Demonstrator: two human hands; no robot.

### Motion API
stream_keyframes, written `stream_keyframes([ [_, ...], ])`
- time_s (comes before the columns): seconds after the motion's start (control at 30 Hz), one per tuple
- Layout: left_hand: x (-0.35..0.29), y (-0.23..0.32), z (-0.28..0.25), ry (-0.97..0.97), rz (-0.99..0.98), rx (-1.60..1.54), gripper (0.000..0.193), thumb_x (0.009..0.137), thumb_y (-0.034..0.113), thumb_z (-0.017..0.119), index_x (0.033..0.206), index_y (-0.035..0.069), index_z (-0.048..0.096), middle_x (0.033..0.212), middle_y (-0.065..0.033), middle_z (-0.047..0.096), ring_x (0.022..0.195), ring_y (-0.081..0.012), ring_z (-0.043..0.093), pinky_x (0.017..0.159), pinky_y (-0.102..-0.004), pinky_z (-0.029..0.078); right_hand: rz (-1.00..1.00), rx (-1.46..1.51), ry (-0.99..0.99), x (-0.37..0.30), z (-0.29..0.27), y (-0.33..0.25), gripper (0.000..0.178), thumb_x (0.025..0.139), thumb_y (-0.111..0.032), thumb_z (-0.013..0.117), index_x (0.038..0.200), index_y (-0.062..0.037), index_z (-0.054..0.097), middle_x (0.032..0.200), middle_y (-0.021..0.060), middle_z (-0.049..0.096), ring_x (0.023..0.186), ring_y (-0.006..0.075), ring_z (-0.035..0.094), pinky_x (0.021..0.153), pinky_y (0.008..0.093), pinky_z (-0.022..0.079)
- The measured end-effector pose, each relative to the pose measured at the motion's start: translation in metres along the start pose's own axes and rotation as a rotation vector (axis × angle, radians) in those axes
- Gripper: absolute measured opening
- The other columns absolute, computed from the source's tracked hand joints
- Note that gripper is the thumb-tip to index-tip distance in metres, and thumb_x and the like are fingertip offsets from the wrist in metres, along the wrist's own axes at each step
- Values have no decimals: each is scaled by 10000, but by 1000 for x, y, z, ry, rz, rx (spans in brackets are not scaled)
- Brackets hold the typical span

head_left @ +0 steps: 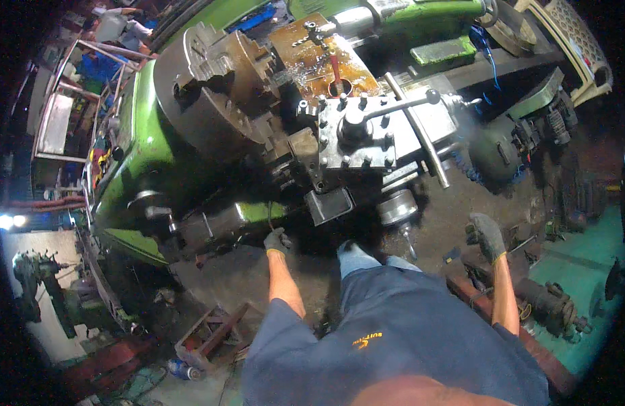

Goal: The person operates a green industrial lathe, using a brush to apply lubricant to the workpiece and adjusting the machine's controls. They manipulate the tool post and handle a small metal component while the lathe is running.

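Note:
I stand at a large green lathe point(133, 159) with a heavy grey chuck point(204, 84) and a grey tool post point(366, 128) on the carriage. My left hand point(277, 240), in a dark glove, is closed around a thin lever or rod low on the lathe's front, under the apron. My right hand point(487, 235), also gloved, hangs free to the right of the machine with fingers loosely curled and nothing in it. A round handwheel point(397, 206) sits between my hands, just below the tool post.
An oily brown tray point(322, 57) lies behind the tool post. A metal frame trolley point(72, 101) stands at the far left. Machine parts and a shaft point(549, 304) lie on the floor at the right; a red metal stand point(214, 335) is by my left leg.

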State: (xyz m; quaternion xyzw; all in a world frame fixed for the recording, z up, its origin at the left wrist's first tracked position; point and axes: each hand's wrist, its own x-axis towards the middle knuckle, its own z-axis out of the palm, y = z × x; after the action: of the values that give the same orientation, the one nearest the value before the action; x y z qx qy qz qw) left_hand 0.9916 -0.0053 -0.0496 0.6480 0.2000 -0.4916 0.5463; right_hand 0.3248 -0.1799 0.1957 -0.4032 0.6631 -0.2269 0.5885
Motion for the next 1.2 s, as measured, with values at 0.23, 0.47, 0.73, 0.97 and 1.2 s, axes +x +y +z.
stream_keyframes([
  [0.23,-33,64,30,-180,171,-202,152,921,188,692,817,117,608,627,-47,550,487,-203,503,471,-392,457,22,17,19,1,-13,3,281,1003,-305,636,1160,-75,679,867,30,653,717,140,617,619,314,519],
  [0.47,-88,-26,-6,-117,190,-95,153,925,212,678,817,134,602,645,-48,561,537,-209,541,494,-407,478,-79,96,144,4,25,-22,229,986,-236,664,1104,-40,688,816,15,629,655,115,585,569,305,507],
  [0.73,-97,-137,-180,-250,540,2075,310,965,250,549,1131,51,721,1146,-196,725,1014,-370,692,882,-463,524,-477,-29,374,23,43,-90,228,999,-258,662,1031,-46,740,739,-6,617,563,79,534,503,261,457],
  [0.97,-149,-157,-208,-178,325,1950,331,959,289,540,1097,87,762,1150,-192,731,1024,-383,708,884,-494,547,-881,-296,351,58,96,-236,273,972,-287,680,1051,-36,750,768,2,654,711,87,596,653,255,484],
  [1.2,-144,-106,-161,-120,572,2060,321,965,293,547,1107,82,744,1111,-140,746,979,-352,707,852,-469,560,-1202,-618,24,153,171,-320,367,943,-374,664,1116,-65,758,994,90,724,755,189,679,676,321,556],
])
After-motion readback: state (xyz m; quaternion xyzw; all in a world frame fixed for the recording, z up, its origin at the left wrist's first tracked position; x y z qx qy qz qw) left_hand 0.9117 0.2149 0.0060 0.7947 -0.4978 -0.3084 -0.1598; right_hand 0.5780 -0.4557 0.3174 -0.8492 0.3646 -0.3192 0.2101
